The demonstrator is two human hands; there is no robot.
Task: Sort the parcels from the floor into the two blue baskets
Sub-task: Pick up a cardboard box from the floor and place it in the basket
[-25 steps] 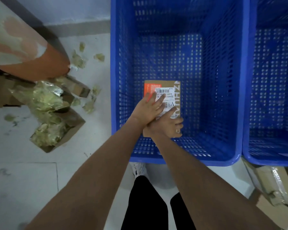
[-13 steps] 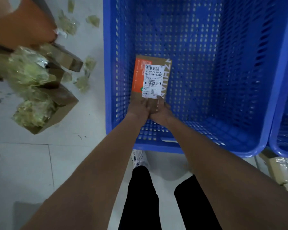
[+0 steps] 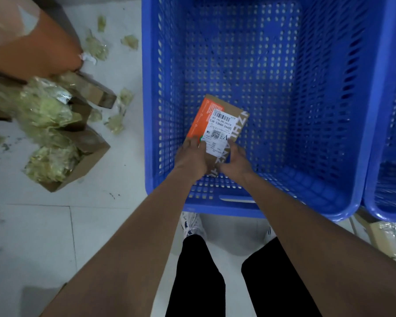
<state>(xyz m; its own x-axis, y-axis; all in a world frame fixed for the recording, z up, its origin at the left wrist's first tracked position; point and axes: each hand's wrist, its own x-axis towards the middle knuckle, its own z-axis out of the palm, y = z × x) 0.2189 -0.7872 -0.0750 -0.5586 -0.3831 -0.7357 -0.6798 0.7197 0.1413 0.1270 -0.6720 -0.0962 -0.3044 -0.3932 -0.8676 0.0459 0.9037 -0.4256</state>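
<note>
Head view: inside the perforated blue plastic basket (image 3: 361, 133), near its front-left corner, a flat brown cardboard parcel (image 3: 232, 115) with an orange panel carries a white label reading "538-538AH-044", a barcode, a QR code and "A". The left hand (image 3: 191, 156) and right hand (image 3: 237, 162) curl their fingers round its near end. A second blue basket (image 3: 389, 156) stands just right of the first; torn cardboard boxes (image 3: 87, 154) with crumpled film lie to its left.

A flat brown cardboard parcel (image 3: 217, 131), marked with an orange panel and a white shipping label bearing a barcode and QR code, is held inside the left blue basket (image 3: 361, 133), near its front-left corner and tilted clockwise. Its near end is gripped by the left hand (image 3: 192, 156) and the right hand (image 3: 237, 162). Only a strip of the second blue basket (image 3: 389, 156) is seen at the right edge.
</note>
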